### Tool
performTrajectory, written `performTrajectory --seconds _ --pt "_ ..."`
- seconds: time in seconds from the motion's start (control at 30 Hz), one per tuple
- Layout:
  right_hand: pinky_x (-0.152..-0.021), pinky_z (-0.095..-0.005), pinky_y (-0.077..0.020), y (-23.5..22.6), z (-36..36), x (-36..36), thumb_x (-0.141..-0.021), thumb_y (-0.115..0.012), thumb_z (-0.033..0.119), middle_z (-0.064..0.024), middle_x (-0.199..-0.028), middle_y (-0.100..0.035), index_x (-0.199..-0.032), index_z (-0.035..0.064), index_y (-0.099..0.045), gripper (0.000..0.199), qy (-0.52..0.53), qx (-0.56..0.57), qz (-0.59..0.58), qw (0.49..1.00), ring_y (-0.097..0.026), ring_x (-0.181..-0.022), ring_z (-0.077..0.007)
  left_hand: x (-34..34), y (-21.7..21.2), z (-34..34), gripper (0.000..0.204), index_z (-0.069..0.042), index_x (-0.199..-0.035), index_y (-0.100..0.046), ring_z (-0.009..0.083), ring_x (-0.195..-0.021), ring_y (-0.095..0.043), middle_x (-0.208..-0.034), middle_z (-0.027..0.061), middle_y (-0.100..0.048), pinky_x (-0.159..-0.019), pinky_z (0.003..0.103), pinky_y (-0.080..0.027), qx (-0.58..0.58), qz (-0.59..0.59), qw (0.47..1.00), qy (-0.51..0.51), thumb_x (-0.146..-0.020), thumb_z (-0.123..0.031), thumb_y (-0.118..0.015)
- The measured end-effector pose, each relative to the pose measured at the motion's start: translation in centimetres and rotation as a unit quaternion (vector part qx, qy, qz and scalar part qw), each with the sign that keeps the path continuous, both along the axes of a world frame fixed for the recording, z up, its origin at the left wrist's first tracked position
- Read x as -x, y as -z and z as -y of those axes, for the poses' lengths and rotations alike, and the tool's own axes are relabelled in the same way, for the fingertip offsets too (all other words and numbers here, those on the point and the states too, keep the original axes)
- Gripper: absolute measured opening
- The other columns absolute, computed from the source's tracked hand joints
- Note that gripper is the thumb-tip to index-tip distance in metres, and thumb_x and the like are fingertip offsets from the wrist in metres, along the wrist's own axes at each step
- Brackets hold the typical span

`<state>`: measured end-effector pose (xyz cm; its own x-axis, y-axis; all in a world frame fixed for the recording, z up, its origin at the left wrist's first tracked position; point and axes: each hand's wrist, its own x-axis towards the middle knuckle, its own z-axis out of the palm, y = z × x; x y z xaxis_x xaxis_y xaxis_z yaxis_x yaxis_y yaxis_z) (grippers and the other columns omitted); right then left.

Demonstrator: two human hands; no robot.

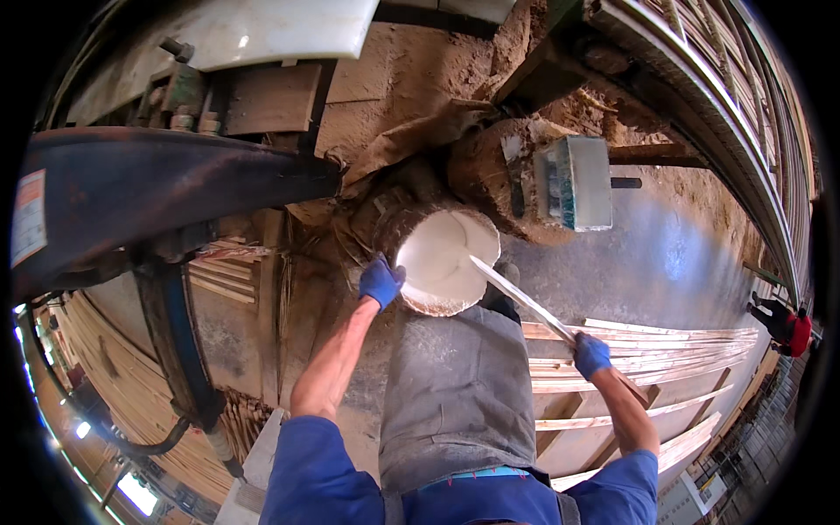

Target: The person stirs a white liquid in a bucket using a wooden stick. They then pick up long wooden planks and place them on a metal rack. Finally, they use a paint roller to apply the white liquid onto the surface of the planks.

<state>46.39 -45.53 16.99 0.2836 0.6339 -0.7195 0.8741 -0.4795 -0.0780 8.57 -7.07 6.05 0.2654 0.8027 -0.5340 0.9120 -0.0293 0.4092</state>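
Observation:
A round bucket [420, 238], brown and crusted outside, stands tilted in front of me with a thick white substance [442, 267] inside. My left hand [381, 282], in a blue glove, is closed on the bucket's left rim. In my right hand [592, 354], also gloved in blue, I grip a long wooden stick [529, 304] coated white toward its far end. The stick's tip reaches over the bucket's right edge to the white substance. Just beyond the bucket sits a brown, dirt-covered drum [490, 179] with a whitish block-shaped container [573, 184] on it.
A dark metal machine arm [175, 179] juts in from the left. Wooden strips [647, 350] lie stacked at the right, with more boards [131, 376] at lower left. A long metal frame [717, 96] runs along the upper right. A person in red [796, 334] is far right.

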Motion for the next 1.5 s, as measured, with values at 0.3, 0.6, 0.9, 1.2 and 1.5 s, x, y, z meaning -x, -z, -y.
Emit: performTrajectory --seconds 0.3,0.6,0.9,1.2,1.5 --pt "-0.063 -0.0501 -0.0529 -8.4 -6.9 1.8 -0.087 -0.059 0.023 -0.0179 -0.082 -0.068 -0.093 0.0092 -0.063 0.016 -0.026 -0.055 -0.114 0.992 -0.068 -0.075 -0.0382 4.9 -11.5 3.1 0.024 0.000 -0.094 -0.057 0.0196 -0.057 -0.059 -0.072 0.0088 -0.062 -0.051 0.035 -0.047 0.109 0.126 0.965 -0.202 -0.079 -0.014 -0.071" --pt "-0.070 -0.0469 -0.0538 -6.9 -9.1 -10.6 -0.085 -0.060 0.020 -0.0133 -0.091 -0.071 -0.097 0.0103 -0.065 0.016 -0.128 -0.094 -0.167 0.973 -0.070 -0.087 -0.0338 0.2 -28.7 7.6 0.027 -0.004 -0.099 -0.057 0.0134 -0.044 -0.048 -0.071 0.0044 -0.059 -0.038 0.028 -0.037 0.076 0.024 0.928 -0.363 -0.081 -0.015 -0.075" --pt "-0.070 -0.0481 -0.0526 -21.2 -9.8 -28.0 -0.088 -0.061 0.026 -0.0174 -0.090 -0.069 -0.097 0.0087 -0.061 0.020 -0.198 -0.137 -0.202 0.949 -0.067 -0.085 -0.0384 -11.8 -39.7 13.5 0.040 -0.006 -0.107 -0.059 0.0126 -0.059 -0.057 -0.084 0.0040 -0.063 -0.041 0.026 -0.041 0.018 0.052 0.901 -0.431 -0.081 -0.028 -0.079" --pt "-0.073 -0.0468 -0.0542 -24.8 -15.0 -25.0 -0.089 -0.054 0.019 -0.0199 -0.095 -0.070 -0.105 0.0033 -0.062 0.024 -0.218 -0.237 -0.255 0.912 -0.069 -0.089 -0.0366 -24.5 -45.3 12.6 0.044 -0.006 -0.092 -0.056 0.0065 -0.047 -0.041 -0.069 -0.0027 -0.053 -0.040 0.025 -0.033 -0.078 0.128 0.916 -0.373 -0.081 -0.041 -0.080" --pt "-0.071 -0.0481 -0.0541 -26.7 -17.1 -18.7 -0.088 -0.053 0.015 -0.0216 -0.092 -0.070 -0.100 0.0020 -0.067 0.023 -0.162 -0.198 -0.319 0.913 -0.070 -0.086 -0.0387 -29.7 -45.4 10.1 0.036 -0.001 -0.091 -0.057 0.0064 -0.059 -0.045 -0.076 -0.0005 -0.058 -0.047 0.025 -0.034 -0.054 0.153 0.942 -0.295 -0.084 -0.029 -0.079"
